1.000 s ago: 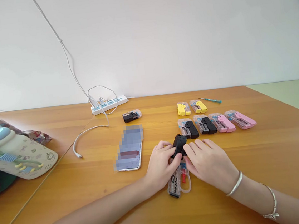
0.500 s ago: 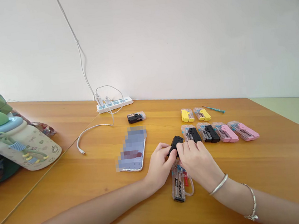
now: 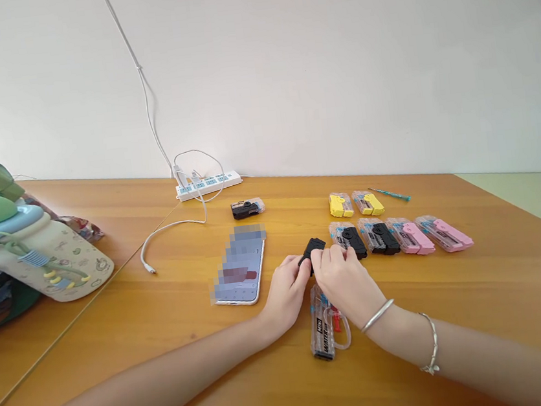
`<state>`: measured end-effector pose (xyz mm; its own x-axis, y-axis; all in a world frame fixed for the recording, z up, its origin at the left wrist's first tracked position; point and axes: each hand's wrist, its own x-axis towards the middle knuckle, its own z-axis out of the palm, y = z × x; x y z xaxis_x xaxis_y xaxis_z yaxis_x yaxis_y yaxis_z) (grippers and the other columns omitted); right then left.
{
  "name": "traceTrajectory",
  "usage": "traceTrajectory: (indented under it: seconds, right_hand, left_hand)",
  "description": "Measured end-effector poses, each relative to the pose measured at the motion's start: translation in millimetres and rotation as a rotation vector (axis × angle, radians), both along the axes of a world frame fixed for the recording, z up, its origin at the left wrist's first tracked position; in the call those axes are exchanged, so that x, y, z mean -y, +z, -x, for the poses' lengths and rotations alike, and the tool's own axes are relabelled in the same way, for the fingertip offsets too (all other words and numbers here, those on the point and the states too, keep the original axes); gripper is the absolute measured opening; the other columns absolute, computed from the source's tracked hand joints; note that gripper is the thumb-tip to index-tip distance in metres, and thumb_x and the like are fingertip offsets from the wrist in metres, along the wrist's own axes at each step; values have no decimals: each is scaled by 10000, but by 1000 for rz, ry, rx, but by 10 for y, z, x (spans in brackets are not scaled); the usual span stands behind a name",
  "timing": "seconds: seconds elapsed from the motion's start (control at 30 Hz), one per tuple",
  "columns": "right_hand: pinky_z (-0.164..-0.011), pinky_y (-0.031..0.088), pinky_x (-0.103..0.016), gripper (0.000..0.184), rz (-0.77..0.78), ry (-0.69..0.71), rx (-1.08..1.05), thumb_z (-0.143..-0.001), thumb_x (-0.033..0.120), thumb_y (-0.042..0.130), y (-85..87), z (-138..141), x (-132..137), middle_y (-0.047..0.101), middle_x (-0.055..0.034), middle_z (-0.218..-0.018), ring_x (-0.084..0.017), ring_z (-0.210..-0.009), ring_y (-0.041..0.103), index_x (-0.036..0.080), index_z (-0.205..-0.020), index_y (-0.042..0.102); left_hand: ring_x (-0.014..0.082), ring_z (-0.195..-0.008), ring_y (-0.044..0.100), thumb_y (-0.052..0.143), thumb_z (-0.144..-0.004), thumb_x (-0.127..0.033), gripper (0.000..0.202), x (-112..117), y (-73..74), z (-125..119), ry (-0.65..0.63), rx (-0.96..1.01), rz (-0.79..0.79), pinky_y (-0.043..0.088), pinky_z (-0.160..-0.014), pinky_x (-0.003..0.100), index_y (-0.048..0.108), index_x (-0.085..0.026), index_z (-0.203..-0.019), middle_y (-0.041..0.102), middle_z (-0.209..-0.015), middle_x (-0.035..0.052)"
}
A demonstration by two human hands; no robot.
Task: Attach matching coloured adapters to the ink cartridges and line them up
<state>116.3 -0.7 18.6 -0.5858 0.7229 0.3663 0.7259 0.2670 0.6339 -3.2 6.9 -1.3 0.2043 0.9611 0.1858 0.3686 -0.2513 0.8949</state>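
Note:
Both my hands meet at the middle of the wooden table (image 3: pixel 118 324). My left hand (image 3: pixel 287 289) and my right hand (image 3: pixel 345 279) are closed round a small black plastic part (image 3: pixel 313 248), held just above a clear toy water pistol (image 3: pixel 324 327) with red and blue inner parts that lies on the table under my hands. Just beyond my fingers lies a row of like toy pistols: two black ones (image 3: pixel 367 237) and two pink ones (image 3: pixel 430 235). Behind those lie two yellow ones (image 3: pixel 354 204).
A phone (image 3: pixel 242 271) lies left of my hands. Farther back are another black toy pistol (image 3: pixel 246 208), a white power strip (image 3: pixel 208 185) with a white cable (image 3: pixel 166 229), and a teal screwdriver (image 3: pixel 389 194). A bottle and bag (image 3: pixel 27 253) sit at the far left.
My hands with the black part have shifted slightly away from me, toward the row of toys. The camera has turned a little left and up.

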Motion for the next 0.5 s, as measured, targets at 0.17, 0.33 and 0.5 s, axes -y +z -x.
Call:
traceTrajectory:
  seconds: [0.17, 0.33, 0.5]
  right_hand:
    - [-492, 343, -296, 187, 115, 60, -83, -756, -11, 429, 96, 8, -118, 595, -101, -605, -225, -584, 556, 126, -731, 554]
    - [-456, 288, -270, 133, 205, 205, -288, -789, 106, 471, 210, -203, -220, 608, -48, -582, -180, -590, 571, 157, -708, 562]
    - [-520, 332, -271, 237, 154, 301, -427, -881, 155, 393, 122, -593, -198, 622, -21, -625, -155, -616, 561, 173, -782, 607]
  left_hand:
    - [166, -714, 490, 326, -892, -318, 276, -10, -13, 9, 37, 40, 41, 386, -650, 275, 452, -189, -684, 520, -726, 11]
    - [177, -778, 507, 339, -903, -329, 308, -19, -26, 2, 18, 47, 37, 400, -703, 285, 530, -177, -716, 549, -767, 25]
    - [205, -971, 503, 352, -919, -289, 334, -12, -9, -7, -104, 58, -6, 398, -860, 311, 668, -189, -887, 639, -922, 46]
